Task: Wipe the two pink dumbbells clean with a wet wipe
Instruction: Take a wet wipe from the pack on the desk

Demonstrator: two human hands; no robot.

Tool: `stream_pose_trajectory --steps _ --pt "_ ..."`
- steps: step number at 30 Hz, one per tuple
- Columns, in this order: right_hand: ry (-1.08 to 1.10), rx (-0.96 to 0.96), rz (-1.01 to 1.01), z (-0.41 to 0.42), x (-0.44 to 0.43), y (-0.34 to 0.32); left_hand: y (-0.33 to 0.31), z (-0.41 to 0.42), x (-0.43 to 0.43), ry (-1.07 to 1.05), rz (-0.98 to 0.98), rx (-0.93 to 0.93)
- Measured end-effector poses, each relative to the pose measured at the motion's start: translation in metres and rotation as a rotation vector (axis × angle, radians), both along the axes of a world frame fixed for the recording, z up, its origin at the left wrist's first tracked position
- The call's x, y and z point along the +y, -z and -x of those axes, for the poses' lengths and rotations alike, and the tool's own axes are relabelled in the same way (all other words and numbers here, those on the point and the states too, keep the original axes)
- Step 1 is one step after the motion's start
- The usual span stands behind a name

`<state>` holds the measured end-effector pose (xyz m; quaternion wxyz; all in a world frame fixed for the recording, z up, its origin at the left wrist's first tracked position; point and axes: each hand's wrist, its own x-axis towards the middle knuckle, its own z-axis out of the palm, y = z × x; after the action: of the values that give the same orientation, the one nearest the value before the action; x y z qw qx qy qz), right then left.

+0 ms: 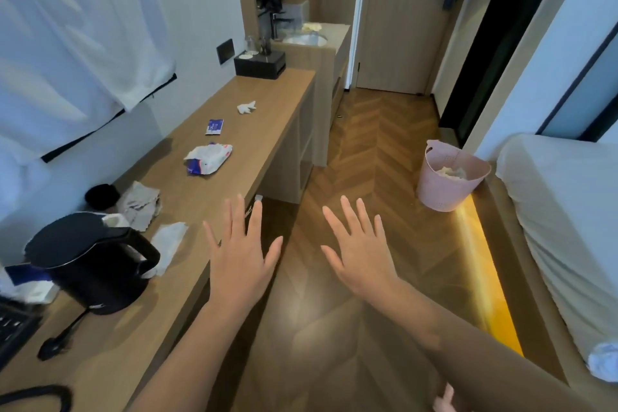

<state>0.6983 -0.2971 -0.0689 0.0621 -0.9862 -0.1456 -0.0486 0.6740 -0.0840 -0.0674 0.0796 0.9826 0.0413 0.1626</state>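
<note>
Holding nothing, your left hand (239, 254) is spread flat, palm down, fingers straight and fanned, over the front edge of the wooden desk (267, 117). Your right hand (359, 251) is likewise spread wide and carries nothing, over the herringbone floor (374, 150), apart from the left.

On the desk, nearest your left hand:
- a flattened white wipe (169, 244), just beside a black electric kettle (93, 261);
- a heap of crumpled greyish wipes (140, 204), behind that wipe;
- the wet-wipe pack (208, 159), white and blue, flap lifted, mid-desk and well ahead of your fingers;
- a small blue-and-white sachet (214, 127), beyond the pack;
- a crumpled white wipe (246, 107), farther still;
- a black tissue box (260, 63) at the far end.

On the floor, to your right: a pink perforated basket (434, 191) with crumpled wipes inside, beside the white bed (561, 227).

At the bottom edge, by your right forearm: a pink rounded shape (444, 398), cut off by the frame; you cannot tell whether it is a dumbbell.
</note>
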Motion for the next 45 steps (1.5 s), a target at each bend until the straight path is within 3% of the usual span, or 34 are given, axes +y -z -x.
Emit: stream_pose_trajectory --steps 16,24,29,35,45 --pt "-0.134 0.132 -0.027 -0.238 0.04 0.035 0.045 -0.224 0.022 -0.187 0.064 0.145" --pt "-0.174 0.188 -0.009 -0.376 0.082 0.048 0.053 -0.356 0.056 -0.179 0.06 0.233" --pt "-0.236 0.246 0.003 -0.434 0.107 0.058 0.062 -0.398 0.074 -0.245 0.077 0.306" --pt "-0.425 0.324 0.059 -0.5 0.155 0.077 0.079 -0.424 0.103 -0.411 0.137 0.339" --pt "-0.833 0.402 0.149 -0.603 0.255 0.096 0.104 -0.461 0.128 -0.86 0.224 0.484"
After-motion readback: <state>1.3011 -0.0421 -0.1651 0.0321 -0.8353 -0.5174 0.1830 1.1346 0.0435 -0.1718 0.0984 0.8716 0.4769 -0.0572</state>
